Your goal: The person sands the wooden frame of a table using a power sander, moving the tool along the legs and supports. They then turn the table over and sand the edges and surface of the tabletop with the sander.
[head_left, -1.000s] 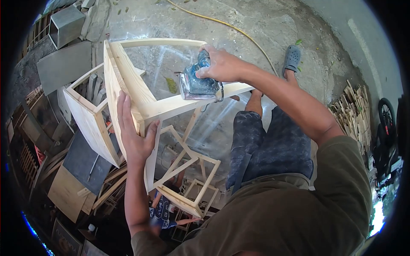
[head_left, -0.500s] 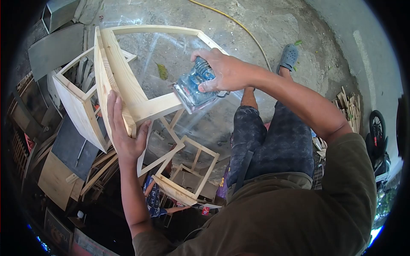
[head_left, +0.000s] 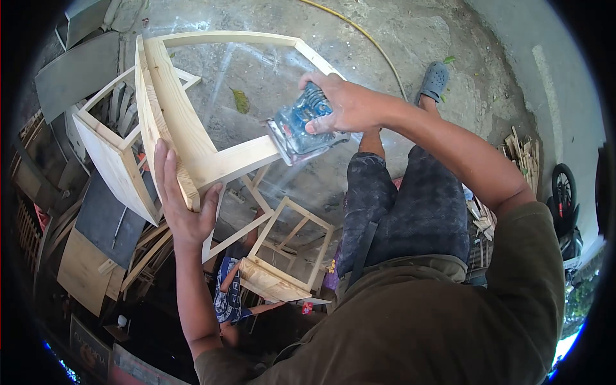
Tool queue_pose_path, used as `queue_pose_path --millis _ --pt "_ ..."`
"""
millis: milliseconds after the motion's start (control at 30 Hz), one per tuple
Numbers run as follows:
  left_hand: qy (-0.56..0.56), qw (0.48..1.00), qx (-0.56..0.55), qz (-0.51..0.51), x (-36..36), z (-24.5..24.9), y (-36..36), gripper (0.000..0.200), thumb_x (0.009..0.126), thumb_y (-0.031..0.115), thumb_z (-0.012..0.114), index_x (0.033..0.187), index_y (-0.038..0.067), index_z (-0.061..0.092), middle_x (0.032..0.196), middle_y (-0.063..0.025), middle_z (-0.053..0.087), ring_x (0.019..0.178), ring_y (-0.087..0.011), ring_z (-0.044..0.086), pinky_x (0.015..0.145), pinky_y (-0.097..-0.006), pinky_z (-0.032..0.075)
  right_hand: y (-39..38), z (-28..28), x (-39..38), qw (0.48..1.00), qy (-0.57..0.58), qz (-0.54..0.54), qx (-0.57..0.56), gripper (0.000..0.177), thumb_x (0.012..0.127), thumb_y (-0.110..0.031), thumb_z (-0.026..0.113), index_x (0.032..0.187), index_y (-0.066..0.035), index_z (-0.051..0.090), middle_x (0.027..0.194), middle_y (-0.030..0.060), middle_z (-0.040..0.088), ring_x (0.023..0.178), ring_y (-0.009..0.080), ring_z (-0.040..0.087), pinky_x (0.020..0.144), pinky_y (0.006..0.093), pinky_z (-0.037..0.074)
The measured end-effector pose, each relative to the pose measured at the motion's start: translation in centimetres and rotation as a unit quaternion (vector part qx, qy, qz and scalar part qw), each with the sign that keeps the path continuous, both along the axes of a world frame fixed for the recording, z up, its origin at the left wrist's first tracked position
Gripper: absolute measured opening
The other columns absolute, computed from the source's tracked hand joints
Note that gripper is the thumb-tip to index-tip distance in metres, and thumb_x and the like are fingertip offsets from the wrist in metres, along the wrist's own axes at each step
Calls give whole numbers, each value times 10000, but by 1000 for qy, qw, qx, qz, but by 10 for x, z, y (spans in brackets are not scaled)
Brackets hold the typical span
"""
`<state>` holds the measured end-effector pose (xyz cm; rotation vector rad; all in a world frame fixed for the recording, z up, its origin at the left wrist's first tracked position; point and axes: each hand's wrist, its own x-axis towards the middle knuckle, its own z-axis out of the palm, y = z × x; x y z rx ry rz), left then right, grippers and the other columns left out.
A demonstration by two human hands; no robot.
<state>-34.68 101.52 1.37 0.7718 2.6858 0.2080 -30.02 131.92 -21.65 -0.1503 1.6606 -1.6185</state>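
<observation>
My right hand [head_left: 337,106] is wrapped round the body of a blue electric sander [head_left: 307,122], coated in pale dust. The sander's flat base meets a short rail of a pale wooden frame [head_left: 247,157], near the rail's right end. My left hand [head_left: 183,202] grips the near corner of that frame, fingers on the outer face of its wide board and thumb on the inner side. The frame has a long curved rail at the far side and an angled piece at the far right.
Another wooden frame [head_left: 115,157] stands at the left, beside sheets and offcuts. Below, a co-worker [head_left: 231,292] is beside a smaller wooden frame [head_left: 276,282]. A yellow hose [head_left: 366,33] crosses the concrete floor. Wood scraps [head_left: 525,157] lie along the right wall.
My right hand and the sander have shifted right along the rail. The wooden frame sits slightly further left and up in view. The smaller frame by the co-worker has tilted.
</observation>
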Motion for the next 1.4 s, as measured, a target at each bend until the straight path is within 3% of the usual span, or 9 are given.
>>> queue_pose_path --millis 133,267,467,600,800,1000,1200,1300,1400 --pt "2 1000 4 4 -3 -3 0 950 774 111 827 1587 10 348 1644 -300 334 1526 -486 340 1248 -562 300 -5 -9 -17 998 54 -19 -6 829 847 -507 818 1458 -116 416 1349 321 512 1295 446 521 1063 507 437" --pt "3 1000 -4 17 -6 -3 2 957 770 109 828 1591 14 346 1655 -286 330 1530 -473 340 1253 -550 293 -31 45 -63 993 106 -27 -45 836 840 -469 829 1464 -88 423 1308 316 534 1271 460 539 1071 498 447" --pt "-4 1000 9 -8 -33 2 -10 941 833 233 822 1605 11 331 1664 -271 332 1536 -456 338 1261 -536 273 -40 106 -97 991 111 -33 -62 805 847 -396 830 1468 -89 421 1270 329 527 1050 466 662 951 508 527" --pt "-7 1000 -7 16 -38 1 -14 923 877 274 819 1615 40 316 1668 -263 330 1545 -445 327 1265 -531 260 -17 46 -54 998 45 -3 -33 790 851 -417 825 1459 -134 409 1241 320 528 1028 454 672 936 516 534" --pt "-31 999 -5 41 -41 0 -19 931 894 298 803 1636 81 283 1692 -257 277 1563 -443 283 1272 -546 229 23 -101 46 995 -80 -28 51 817 833 -461 846 1450 -138 419 1258 308 554 1237 469 551 1054 518 453" --pt "-27 997 -24 71 -45 -2 -29 996 875 419 774 1641 49 256 1715 -231 234 1585 -400 244 1282 -541 215 52 -261 131 980 -166 -27 104 860 800 -454 877 1464 -146 426 1306 292 582 1203 453 595 1032 521 471" --pt "-14 997 -64 52 -64 -4 -29 991 879 461 736 1637 23 270 1705 -191 270 1575 -359 277 1274 -522 259 81 -329 159 942 -315 -62 99 922 770 -464 888 1504 -140 433 1351 282 586 1238 425 607 833 526 604" --pt "-11 996 -82 36 -62 -1 -27 982 883 452 734 1636 27 269 1706 -192 267 1572 -360 282 1273 -521 267 69 -356 158 967 -228 -84 76 838 785 -412 885 1464 -161 463 1322 265 605 1229 413 599 1048 466 470" --pt "-9 996 -71 47 -55 -3 -24 984 881 447 735 1639 34 262 1706 -195 267 1575 -363 274 1276 -521 259 50 -331 123 985 -150 -65 51 839 778 -393 884 1471 -172 466 1352 257 584 1259 412 574 1075 463 450"
